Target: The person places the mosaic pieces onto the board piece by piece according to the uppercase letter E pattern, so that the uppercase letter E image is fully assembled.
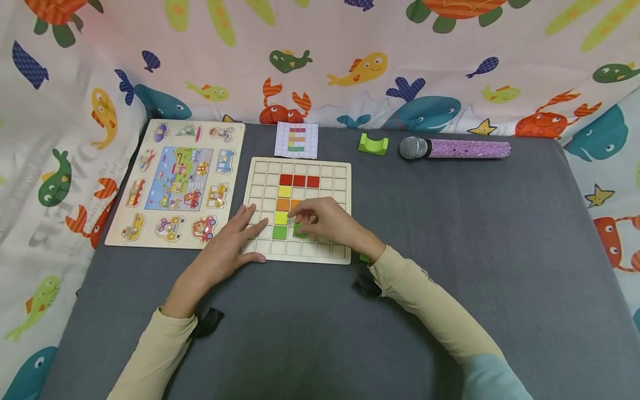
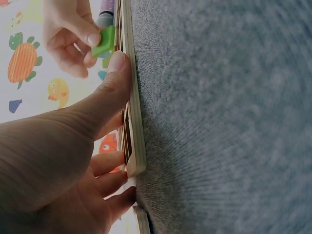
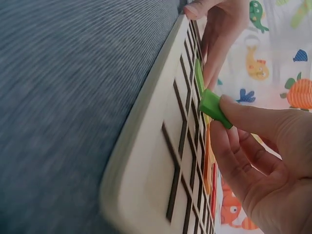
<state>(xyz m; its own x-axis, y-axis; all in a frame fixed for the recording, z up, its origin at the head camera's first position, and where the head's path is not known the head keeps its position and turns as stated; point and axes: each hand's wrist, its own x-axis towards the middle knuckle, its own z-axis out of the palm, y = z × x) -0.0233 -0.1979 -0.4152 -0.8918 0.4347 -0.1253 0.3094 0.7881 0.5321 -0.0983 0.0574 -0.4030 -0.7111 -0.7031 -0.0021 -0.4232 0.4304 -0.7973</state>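
Note:
A light wooden grid board (image 1: 320, 253) lies on the grey table. Its squares hold a row of red tiles (image 1: 299, 181), yellow tiles (image 1: 284, 191), orange tiles (image 1: 282, 205) and a green tile (image 1: 279, 232). My right hand (image 1: 330, 222) pinches a small green square block (image 3: 214, 108) between thumb and fingers, tilted close over the board, right of the placed green tile. My left hand (image 1: 227, 244) rests at the board's left front corner with fingers spread, its thumb along the near edge.
Left of the grid board lies a vehicle picture puzzle (image 1: 117, 233). A pattern card (image 1: 310, 150) sits behind the board, beside a green curved block (image 1: 373, 145) and a glittery pink microphone (image 1: 467, 149). A green piece (image 1: 363, 258) shows partly under the right wrist. Printed curtains (image 1: 330, 105) border the table.

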